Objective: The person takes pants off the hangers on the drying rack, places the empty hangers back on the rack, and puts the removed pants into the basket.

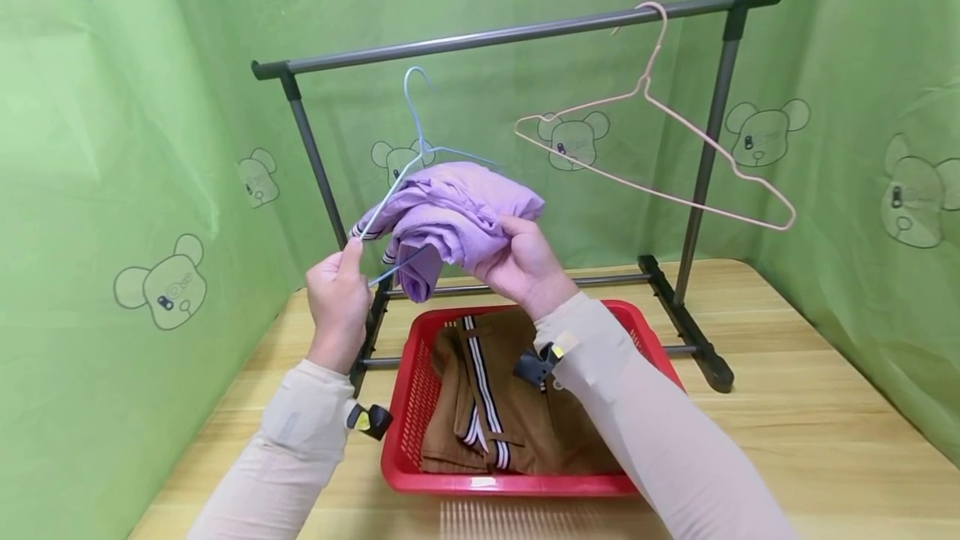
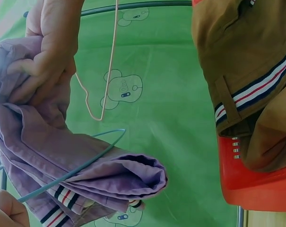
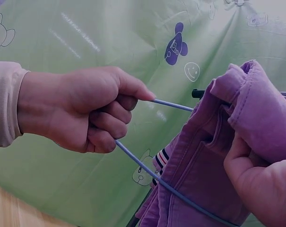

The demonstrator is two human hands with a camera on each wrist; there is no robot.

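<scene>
My left hand grips one corner of a blue wire hanger, thumb along the wire. Folded purple trousers with navy, white and red striped trim are bunched through the hanger. The lower wire crosses over the purple cloth in the left wrist view. On the other side, my right hand pinches the purple bundle, thumb on top. In the right wrist view, the left hand's fingers curl round the wire. The hanger's hook stands up below the rack bar, apart from it in the head view.
A grey rack bar spans the back, with a pink wire hanger hooked at its right. Below my hands, a red basket on the wooden table holds brown trousers with striped trim. Green curtains surround the table.
</scene>
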